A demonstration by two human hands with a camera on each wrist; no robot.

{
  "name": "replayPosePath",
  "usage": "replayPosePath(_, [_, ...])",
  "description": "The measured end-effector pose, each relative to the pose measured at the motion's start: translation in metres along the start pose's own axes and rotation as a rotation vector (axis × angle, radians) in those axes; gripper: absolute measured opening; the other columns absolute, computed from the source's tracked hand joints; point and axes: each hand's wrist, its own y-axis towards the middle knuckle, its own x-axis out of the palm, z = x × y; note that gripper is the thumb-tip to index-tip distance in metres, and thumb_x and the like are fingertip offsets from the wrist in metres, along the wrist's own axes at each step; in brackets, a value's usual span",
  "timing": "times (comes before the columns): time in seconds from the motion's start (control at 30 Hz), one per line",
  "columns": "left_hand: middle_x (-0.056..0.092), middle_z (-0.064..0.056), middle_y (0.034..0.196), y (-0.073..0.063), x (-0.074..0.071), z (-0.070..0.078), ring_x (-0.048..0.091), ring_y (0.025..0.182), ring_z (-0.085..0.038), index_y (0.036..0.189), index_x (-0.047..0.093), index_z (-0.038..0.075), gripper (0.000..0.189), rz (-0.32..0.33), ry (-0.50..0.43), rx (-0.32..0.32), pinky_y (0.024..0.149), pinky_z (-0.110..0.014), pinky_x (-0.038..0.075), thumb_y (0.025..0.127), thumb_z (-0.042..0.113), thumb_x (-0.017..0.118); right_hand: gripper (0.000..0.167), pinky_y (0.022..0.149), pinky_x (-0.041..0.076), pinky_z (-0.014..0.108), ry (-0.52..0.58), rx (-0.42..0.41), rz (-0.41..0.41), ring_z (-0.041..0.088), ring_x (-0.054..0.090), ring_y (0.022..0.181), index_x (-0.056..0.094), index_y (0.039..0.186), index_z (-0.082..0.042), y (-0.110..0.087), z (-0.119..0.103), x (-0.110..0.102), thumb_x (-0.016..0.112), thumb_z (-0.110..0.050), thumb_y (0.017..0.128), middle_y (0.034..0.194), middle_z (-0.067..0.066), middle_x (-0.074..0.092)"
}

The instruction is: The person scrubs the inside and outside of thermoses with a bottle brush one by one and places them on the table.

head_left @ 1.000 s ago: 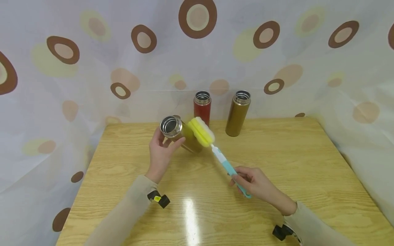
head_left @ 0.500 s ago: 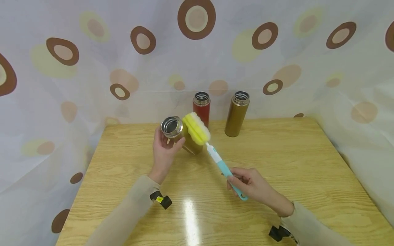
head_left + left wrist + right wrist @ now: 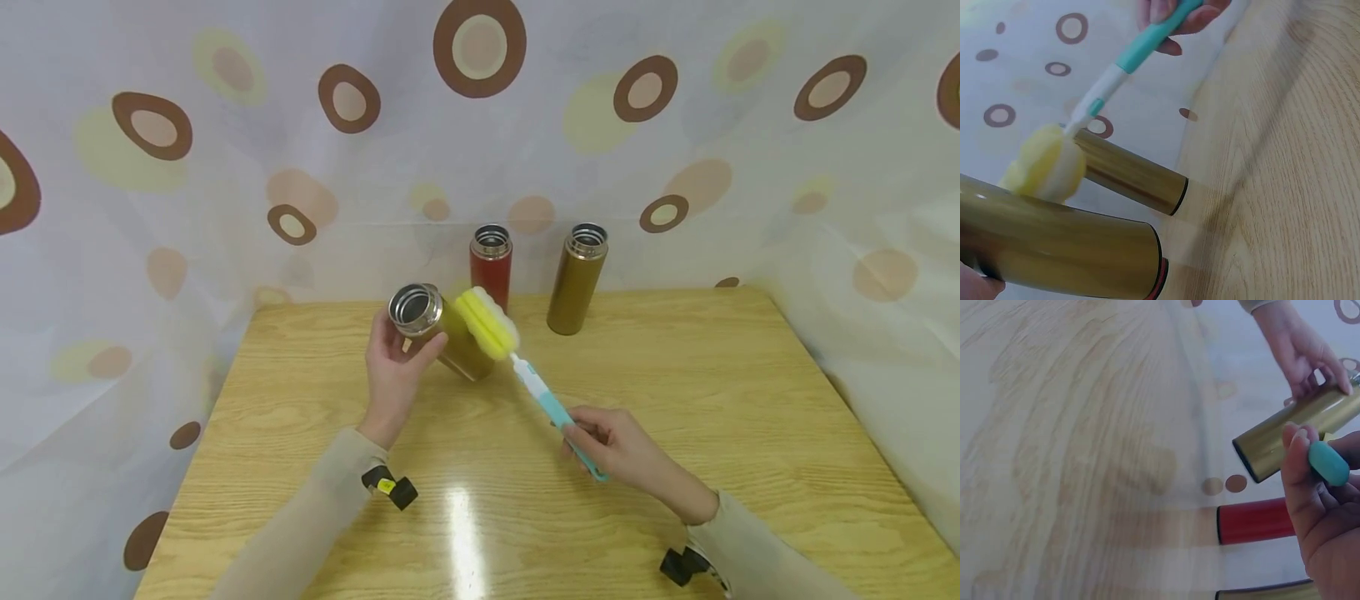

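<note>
My left hand (image 3: 393,375) grips a gold thermos bottle (image 3: 459,340) near its neck. The bottle is tilted, its lidless steel mouth facing up and towards me. In my right hand (image 3: 630,450) is a bottle brush (image 3: 555,408) with a turquoise and white handle, pinched between thumb and fingers. The brush's yellow and white sponge head (image 3: 1054,162) lies against the outside of the bottle's wall in the left wrist view. From the right wrist, the turquoise handle end (image 3: 1329,464) shows between the fingers, and the held bottle (image 3: 1272,444) lies beyond.
Behind the sponge stands an upright red bottle (image 3: 492,271), lidless, partly hidden. A second gold bottle (image 3: 576,283), also lidless, stands upright to its right. Both are near the back edge of the wooden table (image 3: 712,392). A patterned curtain (image 3: 420,150) hangs behind.
The brush moved up and left along the bottle, then back down and right. The held bottle shifted only slightly. The standing bottles have not moved.
</note>
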Motion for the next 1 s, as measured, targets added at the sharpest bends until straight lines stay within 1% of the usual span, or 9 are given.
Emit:
replayPosePath(0.13, [0.053, -0.005, 0.146, 0.000, -0.002, 0.002, 0.050, 0.140, -0.023, 0.148, 0.046, 0.007, 0.072, -0.014, 0.011, 0.010, 0.114, -0.038, 0.046, 0.086, -0.010, 0.076, 0.021, 0.040, 0.044, 0.023, -0.044, 0.078, -0.005, 0.009, 0.055, 0.051, 0.068, 0.114, 0.008, -0.004, 0.012, -0.003, 0.051, -0.004, 0.108, 0.078, 0.014, 0.069])
replayPosePath(0.27, [0.052, -0.005, 0.146, 0.001, -0.003, 0.003, 0.049, 0.141, -0.024, 0.149, 0.045, 0.007, 0.072, -0.022, 0.002, 0.016, 0.115, -0.038, 0.045, 0.086, -0.009, 0.076, 0.024, 0.040, 0.041, 0.021, -0.056, 0.152, -0.014, 0.005, 0.053, 0.051, 0.067, 0.117, 0.008, -0.007, 0.020, -0.008, 0.051, -0.009, 0.110, 0.080, 0.016, 0.070])
replayPosePath(0.43, [0.055, -0.003, 0.141, 0.002, -0.004, 0.005, 0.052, 0.136, -0.023, 0.145, 0.048, 0.007, 0.071, 0.014, -0.027, 0.014, 0.115, -0.040, 0.046, 0.083, -0.012, 0.076, 0.026, 0.041, 0.041, 0.023, -0.103, 0.198, -0.015, 0.005, 0.051, 0.052, 0.067, 0.119, 0.007, -0.008, 0.027, -0.017, 0.051, -0.011, 0.110, 0.081, 0.014, 0.071])
replayPosePath(0.57, [0.057, -0.002, 0.138, 0.004, -0.006, 0.007, 0.054, 0.133, -0.023, 0.144, 0.050, 0.008, 0.068, 0.036, -0.011, 0.029, 0.114, -0.040, 0.046, 0.084, -0.010, 0.076, 0.025, 0.043, 0.044, 0.024, -0.145, 0.227, 0.005, 0.006, 0.051, 0.053, 0.067, 0.119, 0.007, -0.010, 0.029, -0.024, 0.052, -0.011, 0.110, 0.080, 0.011, 0.070])
replayPosePath(0.73, [0.058, -0.002, 0.137, 0.007, -0.013, 0.009, 0.055, 0.130, -0.022, 0.142, 0.047, 0.014, 0.063, 0.043, 0.033, 0.035, 0.110, -0.035, 0.048, 0.088, -0.005, 0.075, 0.021, 0.043, 0.043, 0.023, -0.213, 0.228, 0.028, 0.004, 0.049, 0.052, 0.068, 0.113, 0.005, -0.012, 0.032, -0.030, 0.053, -0.010, 0.109, 0.071, 0.007, 0.064])
replayPosePath(0.8, [0.058, -0.001, 0.136, 0.007, -0.015, 0.010, 0.056, 0.129, -0.022, 0.139, 0.047, 0.016, 0.061, 0.053, 0.032, 0.033, 0.108, -0.033, 0.049, 0.089, -0.004, 0.075, 0.021, 0.043, 0.042, 0.022, -0.233, 0.231, 0.032, 0.004, 0.048, 0.051, 0.069, 0.111, 0.004, -0.012, 0.033, -0.031, 0.053, -0.010, 0.109, 0.069, 0.006, 0.062])
replayPosePath(0.9, [0.058, -0.001, 0.135, 0.007, -0.018, 0.010, 0.056, 0.126, -0.022, 0.136, 0.046, 0.017, 0.059, 0.079, 0.004, 0.034, 0.105, -0.031, 0.049, 0.088, -0.004, 0.074, 0.020, 0.043, 0.043, 0.022, -0.251, 0.242, 0.036, 0.004, 0.049, 0.052, 0.069, 0.110, 0.003, -0.012, 0.035, -0.033, 0.053, -0.009, 0.109, 0.069, 0.005, 0.062])
replayPosePath(1.0, [0.058, -0.001, 0.135, 0.008, -0.019, 0.009, 0.056, 0.126, -0.022, 0.135, 0.047, 0.016, 0.060, 0.104, -0.021, 0.037, 0.106, -0.031, 0.048, 0.086, -0.005, 0.074, 0.019, 0.044, 0.043, 0.022, -0.287, 0.249, 0.045, 0.004, 0.050, 0.053, 0.068, 0.109, 0.003, -0.012, 0.036, -0.035, 0.053, -0.008, 0.109, 0.071, 0.005, 0.062])
